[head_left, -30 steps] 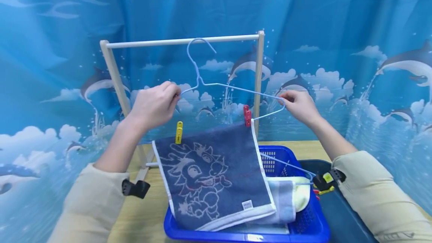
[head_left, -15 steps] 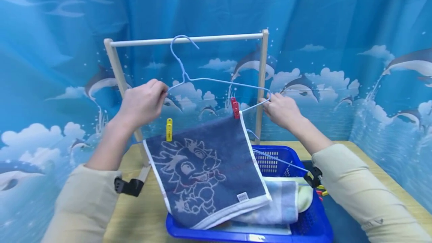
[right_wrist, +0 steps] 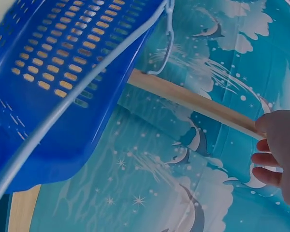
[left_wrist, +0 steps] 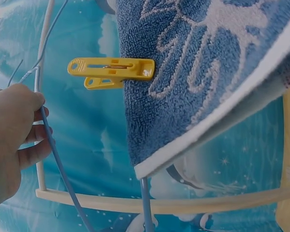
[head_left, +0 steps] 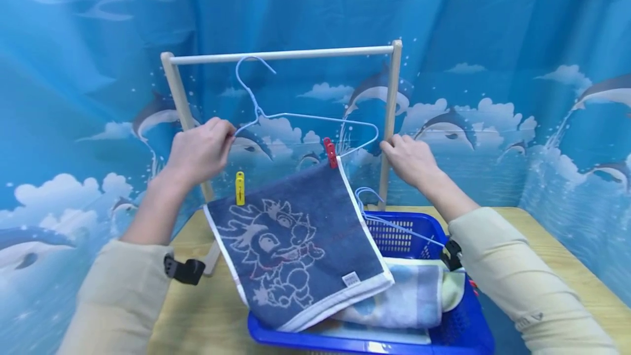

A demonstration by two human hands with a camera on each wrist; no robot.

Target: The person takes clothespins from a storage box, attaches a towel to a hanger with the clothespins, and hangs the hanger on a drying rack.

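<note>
My left hand [head_left: 202, 149] grips the sloping left arm of a light blue wire hanger [head_left: 315, 118]. A dark blue towel [head_left: 296, 245] with a white border and a dragon drawing hangs from the hanger's lower bar, tilted down to the left. One yellow clothespin [head_left: 240, 188] and one red clothespin [head_left: 331, 152] clip its top edge. The hanger's hook overlaps the top rail of a wooden drying rack [head_left: 286, 55]; contact cannot be told. My right hand [head_left: 411, 160], apart from the hanger, holds the rack's right post [right_wrist: 198, 104] with thumb and fingers about it.
Below the towel stands a blue plastic basket [head_left: 470, 322] with a pale patterned towel [head_left: 409, 295] and more hangers [head_left: 401, 227] in it. The towel's lower edge overlaps the basket rim. A wooden table [head_left: 197, 316] lies beneath, a dolphin-print curtain [head_left: 305, 4] behind.
My right hand has let go of the hanger's right end and come to the rack post. My left hand has carried the hanger and towel leftward, while the view has shifted slightly.
</note>
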